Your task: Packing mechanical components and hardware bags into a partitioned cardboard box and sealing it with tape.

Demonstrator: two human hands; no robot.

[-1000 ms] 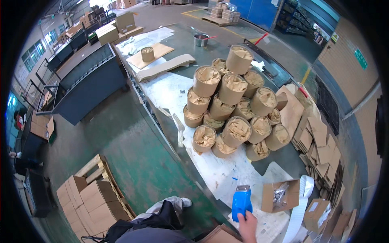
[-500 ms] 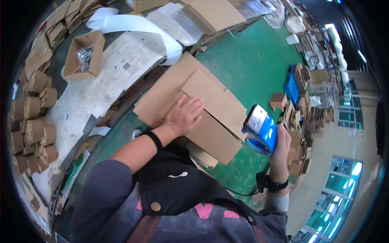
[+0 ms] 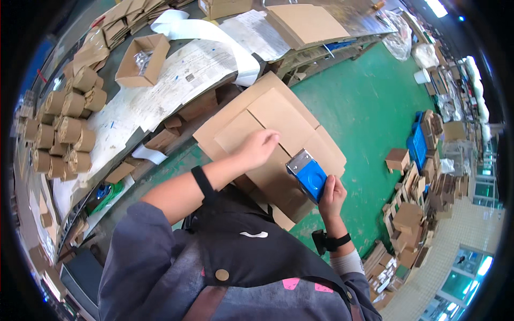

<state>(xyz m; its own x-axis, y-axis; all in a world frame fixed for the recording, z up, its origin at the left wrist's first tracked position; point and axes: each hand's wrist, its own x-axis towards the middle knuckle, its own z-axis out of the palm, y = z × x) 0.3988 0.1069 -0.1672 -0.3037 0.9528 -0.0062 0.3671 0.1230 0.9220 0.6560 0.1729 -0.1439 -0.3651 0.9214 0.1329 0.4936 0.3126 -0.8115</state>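
Observation:
A brown cardboard box (image 3: 278,115) stands in front of me, its top flaps folded in and a dark seam running between them. Over the near left flap is my left hand (image 3: 259,148), its fingers curled together; their tips are hidden, so I cannot see whether anything is in them. My right hand (image 3: 332,197) grips a blue packing tape dispenser (image 3: 310,176) with a metal front edge. The dispenser is over the box's right side, near the seam; whether it touches the cardboard I cannot tell.
To the left runs a paper-covered workbench (image 3: 166,83) with an open carton (image 3: 142,59), a curling white strip (image 3: 214,33) and stacked brown paper rolls (image 3: 69,128). Flat cardboard (image 3: 308,24) lies at its far end. Across the green floor (image 3: 358,96) are a blue crate (image 3: 417,140) and piled cartons (image 3: 409,216).
The tape dispenser has come left, from beside the box to over it, and turned. My left hand has gone from lying flat on the flap to curled fingers. The view has shifted.

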